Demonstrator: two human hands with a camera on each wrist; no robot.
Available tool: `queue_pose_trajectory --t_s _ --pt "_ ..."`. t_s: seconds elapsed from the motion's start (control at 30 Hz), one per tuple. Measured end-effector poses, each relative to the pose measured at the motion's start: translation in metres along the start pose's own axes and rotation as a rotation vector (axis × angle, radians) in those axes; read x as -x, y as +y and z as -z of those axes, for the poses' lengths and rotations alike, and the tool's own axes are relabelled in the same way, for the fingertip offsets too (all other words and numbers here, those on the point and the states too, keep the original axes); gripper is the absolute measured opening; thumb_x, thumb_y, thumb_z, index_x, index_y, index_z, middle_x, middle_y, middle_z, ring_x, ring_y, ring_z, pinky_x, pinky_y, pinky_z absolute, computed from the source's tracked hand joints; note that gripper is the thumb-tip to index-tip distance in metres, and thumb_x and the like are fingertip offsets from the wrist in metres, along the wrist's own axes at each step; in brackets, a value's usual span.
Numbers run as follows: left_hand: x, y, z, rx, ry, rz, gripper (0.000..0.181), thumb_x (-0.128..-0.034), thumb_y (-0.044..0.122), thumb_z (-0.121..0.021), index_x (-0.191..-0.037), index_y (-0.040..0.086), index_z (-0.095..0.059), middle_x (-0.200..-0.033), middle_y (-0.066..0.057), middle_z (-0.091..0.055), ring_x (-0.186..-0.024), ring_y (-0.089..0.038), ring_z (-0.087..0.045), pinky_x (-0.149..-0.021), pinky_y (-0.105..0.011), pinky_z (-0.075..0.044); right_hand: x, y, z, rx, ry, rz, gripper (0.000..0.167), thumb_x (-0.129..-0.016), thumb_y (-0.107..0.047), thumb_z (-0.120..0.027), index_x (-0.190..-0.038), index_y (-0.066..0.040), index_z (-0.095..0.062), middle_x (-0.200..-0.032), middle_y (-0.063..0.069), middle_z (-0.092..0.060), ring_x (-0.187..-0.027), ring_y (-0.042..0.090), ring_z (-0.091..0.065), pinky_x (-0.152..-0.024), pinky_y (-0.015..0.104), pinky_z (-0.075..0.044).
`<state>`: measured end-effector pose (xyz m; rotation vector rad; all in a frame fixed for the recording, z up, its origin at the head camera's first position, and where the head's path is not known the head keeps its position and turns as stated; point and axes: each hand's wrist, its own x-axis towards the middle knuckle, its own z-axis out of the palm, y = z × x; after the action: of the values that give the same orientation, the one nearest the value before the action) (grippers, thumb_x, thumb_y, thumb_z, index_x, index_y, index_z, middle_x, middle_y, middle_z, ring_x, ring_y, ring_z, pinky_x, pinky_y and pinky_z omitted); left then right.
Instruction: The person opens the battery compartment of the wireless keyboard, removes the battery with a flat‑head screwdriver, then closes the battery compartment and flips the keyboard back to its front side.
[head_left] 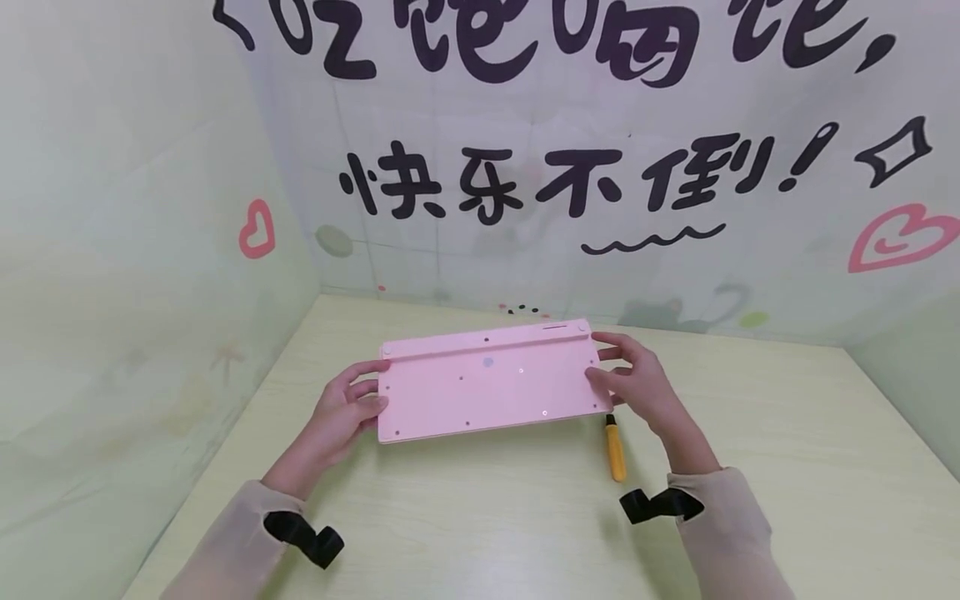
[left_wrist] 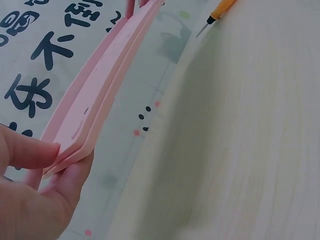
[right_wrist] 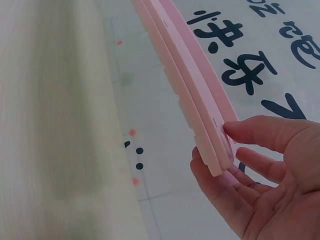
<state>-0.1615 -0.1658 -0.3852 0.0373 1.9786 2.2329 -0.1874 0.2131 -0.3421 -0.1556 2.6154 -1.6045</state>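
Note:
Both hands hold a pink keyboard [head_left: 495,387] up off the table, its underside with small screw holes turned to the head camera. At its left end, my left hand [head_left: 347,410] pinches the edge, thumb on the underside and fingers around the other side. My right hand [head_left: 637,379] grips the right end in the same way. The wrist views show the thin side of the keyboard [left_wrist: 95,95], and keycap edges stick out along it in the right wrist view. Below the right hand lies a screwdriver [head_left: 615,450] with an orange handle.
The pale wooden table [head_left: 465,517] spreads beneath the hands, and the keyboard casts a shadow on it. A printed cloth wall [head_left: 525,258] with black characters stands behind, with another at the left [head_left: 150,333]. Black straps with small cameras sit on both sleeves.

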Motion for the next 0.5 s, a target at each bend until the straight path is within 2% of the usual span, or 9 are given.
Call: queue_pose_trajectory --t_s 0.23,0.4,0.5 --pt "-0.003 0.004 0.015 -0.181 -0.017 0.04 0.049 -0.0849 -0.011 -0.05 -0.131 0.001 -0.037 -0.105 -0.015 -0.055 -0.078 -0.016 -0.057 -0.068 -0.034 -0.052 -0.002 0.006 -0.009 -0.009 -0.063 -0.061 0.062 -0.084 -0.008 -0.065 -0.138 -0.007 -0.035 -0.112 0.022 -0.046 -0.073 0.025 -0.06 -0.059 0.037 -0.053" --pt "-0.005 0.01 0.022 -0.26 -0.062 0.042 0.049 -0.0862 -0.009 -0.05 -0.132 0.0 -0.036 -0.113 -0.022 -0.053 -0.082 -0.02 -0.057 -0.07 -0.037 -0.052 -0.003 0.013 -0.018 -0.038 -0.081 -0.096 0.062 -0.082 -0.005 -0.067 -0.136 -0.006 -0.035 -0.107 0.021 -0.047 -0.072 0.025 -0.06 -0.058 0.04 -0.053" --pt "-0.007 0.011 0.025 -0.31 -0.067 0.047 0.048 -0.0865 -0.008 -0.05 -0.132 0.0 -0.037 -0.115 -0.024 -0.053 -0.086 -0.021 -0.056 -0.07 -0.037 -0.052 -0.003 0.016 -0.024 -0.037 -0.081 -0.111 0.062 -0.081 -0.003 -0.067 -0.135 -0.005 -0.036 -0.104 0.02 -0.047 -0.072 0.024 -0.059 -0.057 0.04 -0.053"
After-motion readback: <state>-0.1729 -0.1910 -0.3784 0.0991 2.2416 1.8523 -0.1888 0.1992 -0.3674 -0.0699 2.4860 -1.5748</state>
